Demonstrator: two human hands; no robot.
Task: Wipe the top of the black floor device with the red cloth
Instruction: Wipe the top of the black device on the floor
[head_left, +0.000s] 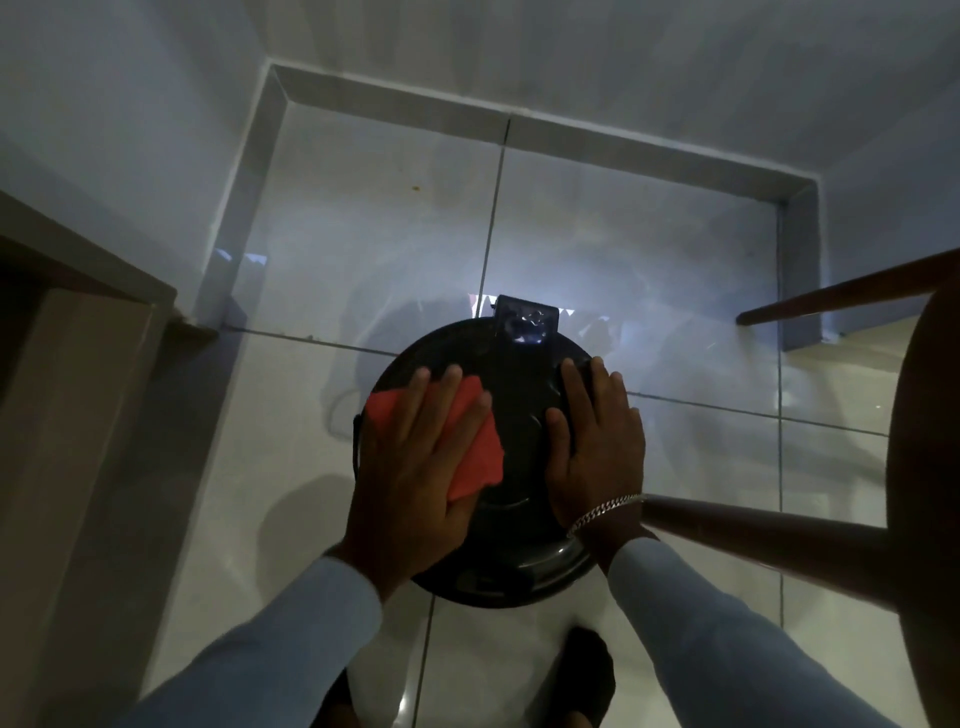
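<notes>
A round black floor device stands on the white tiled floor below me, with a small glossy box at its far edge. My left hand lies flat, fingers spread, on a red cloth pressed against the left half of the device's top. Part of the cloth shows between and beside the fingers. My right hand rests on the right side of the top, fingers curled over a raised black part, a silver bracelet at the wrist.
A dark wooden stool stands at the right, two of its legs reaching toward the device. A wooden door frame rises at the left. White walls and a grey skirting close the corner ahead. A thin cord trails left of the device.
</notes>
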